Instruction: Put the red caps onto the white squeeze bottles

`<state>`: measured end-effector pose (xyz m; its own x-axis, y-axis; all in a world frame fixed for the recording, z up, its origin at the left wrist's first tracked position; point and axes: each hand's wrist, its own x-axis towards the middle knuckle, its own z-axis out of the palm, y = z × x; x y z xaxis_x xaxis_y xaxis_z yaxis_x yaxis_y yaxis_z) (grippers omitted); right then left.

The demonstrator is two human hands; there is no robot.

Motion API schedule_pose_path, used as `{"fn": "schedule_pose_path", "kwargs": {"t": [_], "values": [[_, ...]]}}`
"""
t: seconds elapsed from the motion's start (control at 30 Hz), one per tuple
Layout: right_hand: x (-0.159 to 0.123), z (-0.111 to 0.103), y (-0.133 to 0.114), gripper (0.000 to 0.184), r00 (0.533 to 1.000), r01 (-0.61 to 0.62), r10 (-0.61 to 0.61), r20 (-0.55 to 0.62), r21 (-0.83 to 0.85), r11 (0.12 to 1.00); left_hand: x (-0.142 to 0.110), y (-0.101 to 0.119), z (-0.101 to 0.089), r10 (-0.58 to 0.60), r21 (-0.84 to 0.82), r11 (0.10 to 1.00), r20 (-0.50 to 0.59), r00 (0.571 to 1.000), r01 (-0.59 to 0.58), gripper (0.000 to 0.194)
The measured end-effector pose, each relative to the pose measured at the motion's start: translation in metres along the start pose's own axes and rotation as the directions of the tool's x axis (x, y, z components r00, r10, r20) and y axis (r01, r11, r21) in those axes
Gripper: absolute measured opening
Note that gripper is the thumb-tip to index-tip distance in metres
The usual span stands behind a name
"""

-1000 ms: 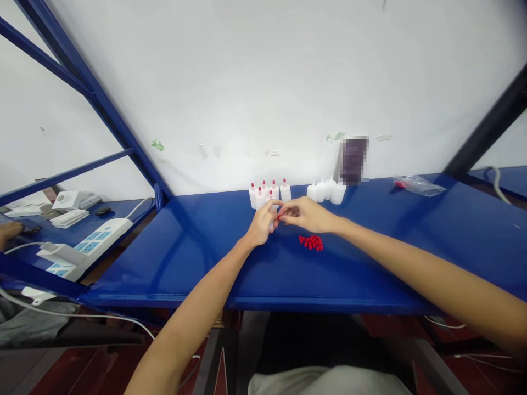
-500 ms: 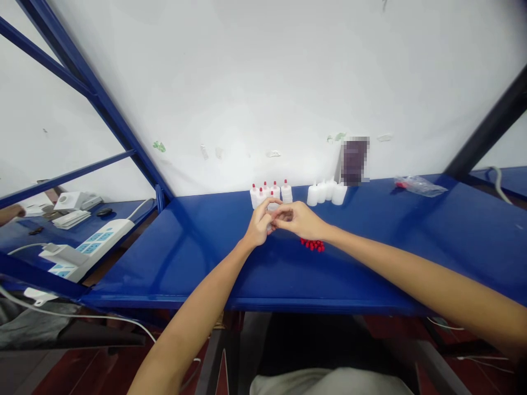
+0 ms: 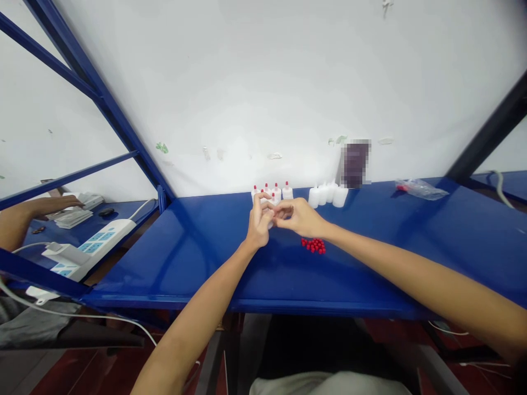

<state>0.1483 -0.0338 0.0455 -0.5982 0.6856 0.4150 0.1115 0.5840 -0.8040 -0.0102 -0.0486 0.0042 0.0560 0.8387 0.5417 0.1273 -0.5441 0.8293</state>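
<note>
Beyond my left hand [image 3: 259, 226] stand red-capped bottles [image 3: 287, 193]; just nearer me than my right hand [image 3: 303, 218], loose red caps [image 3: 315, 246]. My left curls round a mostly hidden white bottle [image 3: 270, 224]; my right's fingers bunch there, grip unclear.

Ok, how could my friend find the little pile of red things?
Look for the big blue table against the white wall. Near its middle, just on the near side of the person's right hand, lies a cluster of small red caps. Unlike the red-tipped white bottles behind, these sit loose on the table.
</note>
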Motion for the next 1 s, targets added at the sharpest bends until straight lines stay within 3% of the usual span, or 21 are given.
{"fn": "schedule_pose_path", "kwargs": {"t": [0.1,0.2,0.3,0.43,0.6,0.83,1.0], "values": [[0.015,-0.018,0.000,0.017,0.990,-0.040,0.028,-0.140,-0.088,0.995,0.005,0.001,-0.005,0.042,0.189,0.982,-0.261,0.964,0.008,0.018],[0.035,-0.036,-0.001,0.017,0.959,-0.146,0.069,-0.274,-0.269,0.952,0.009,0.001,-0.010,0.111,0.319,0.948,-0.347,0.931,0.006,0.018],[0.052,-0.042,0.000,0.015,0.960,-0.185,0.073,-0.271,-0.415,0.891,0.009,-0.001,-0.011,0.149,0.322,0.946,-0.309,0.939,-0.044,0.015],[0.062,-0.036,0.003,0.016,0.978,-0.177,0.091,-0.189,-0.514,0.839,0.007,-0.003,-0.009,0.107,0.287,0.958,-0.288,0.952,-0.021,0.009],[0.065,-0.036,0.005,0.017,0.979,-0.174,0.095,-0.179,-0.508,0.844,0.006,-0.001,-0.007,0.070,0.337,0.941,-0.271,0.960,0.026,0.016],[0.071,-0.040,0.004,0.018,0.983,-0.180,0.164,-0.077,-0.525,0.832,0.009,0.004,-0.006,0.191,0.559,0.827,-0.175,0.966,-0.062,0.033],[0.064,-0.048,0.000,0.025,0.979,-0.201,0.165,-0.116,-0.532,0.822,0.005,0.000,-0.006,0.102,0.529,0.848,-0.094,0.990,-0.037,0.036]]}}
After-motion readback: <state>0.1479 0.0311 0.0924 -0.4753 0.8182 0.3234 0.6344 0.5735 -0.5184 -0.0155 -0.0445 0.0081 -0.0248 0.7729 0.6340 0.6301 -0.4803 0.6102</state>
